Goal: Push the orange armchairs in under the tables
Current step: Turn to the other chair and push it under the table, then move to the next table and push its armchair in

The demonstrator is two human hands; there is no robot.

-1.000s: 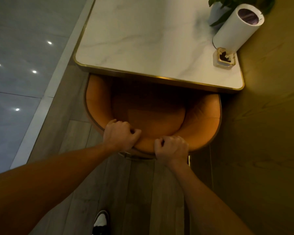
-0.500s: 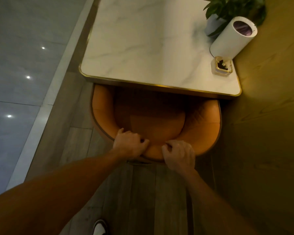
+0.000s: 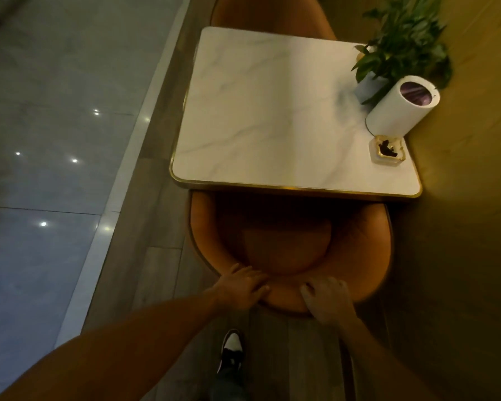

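Observation:
An orange armchair [image 3: 289, 247] stands partly under the near edge of a white marble table with a gold rim [image 3: 272, 120]. Its seat front is hidden below the tabletop. My left hand [image 3: 243, 286] lies flat on the top of the backrest, fingers loosened. My right hand [image 3: 326, 299] rests on the backrest rim with the fingers curled loosely, the grip uncertain. A second orange armchair [image 3: 272, 15] shows at the table's far side, tucked under it.
A potted green plant [image 3: 399, 50], a white cylinder lamp [image 3: 399, 108] and a small square ashtray [image 3: 388, 149] sit along the table's right edge. A wooden wall [image 3: 469, 227] runs close on the right. My shoe [image 3: 232, 351] stands on the plank floor; glossy tiles lie left.
The view has pulled back and up, so the whole table and the far armchair show. Both hands have loosened from a firm grip on the backrest; the left now lies flat.

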